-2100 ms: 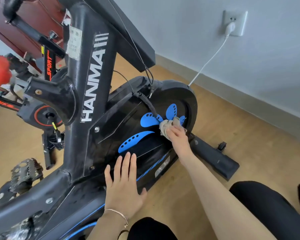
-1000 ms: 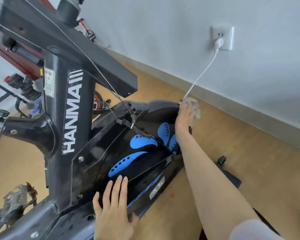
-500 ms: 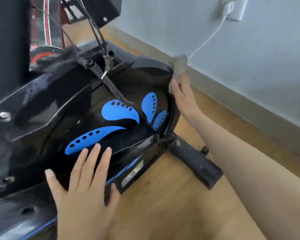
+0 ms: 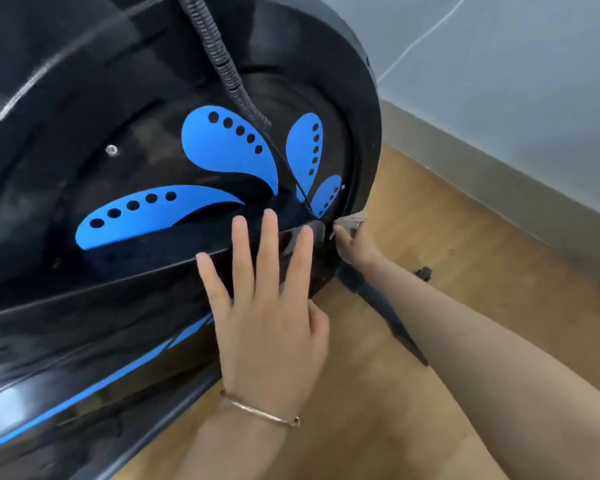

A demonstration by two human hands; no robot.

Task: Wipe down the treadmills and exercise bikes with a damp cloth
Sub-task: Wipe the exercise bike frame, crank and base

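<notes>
1. Fingers [image 4: 269,244] of the left hand [image 4: 267,317] are straight and spread. They lie flat on the black flywheel cover [image 4: 49,98] of the exercise bike [image 4: 32,323].
2. Far left on that cover, a small silver screw [image 4: 111,150] sits above blue petal-shaped decals [image 4: 222,150] dotted with black holes. A blue stripe [image 4: 84,393] runs along the lower frame.
3. A ribbed black cable [image 4: 219,60] hangs from the top edge and ends over the decals.
4. The left wrist wears a thin metal bangle [image 4: 260,414].
5. Just right of the left fingertips, the right hand [image 4: 355,245] is at the lower right edge of the round cover. Its fingers curl towards the rim and are mostly hidden behind it, so I cannot tell exactly how they lie.
6. The cloth [image 4: 352,221], grey and bunched, shows just above that hand, which holds it against the cover's edge.
7. Beside the right forearm, the bike's black floor bar [image 4: 378,303] lies on the wooden floor [image 4: 482,265].
8. Farthest right, a grey skirting board [image 4: 499,181] meets a pale wall [image 4: 534,81]. A thin white cord [image 4: 425,38] hangs against the wall.
</notes>
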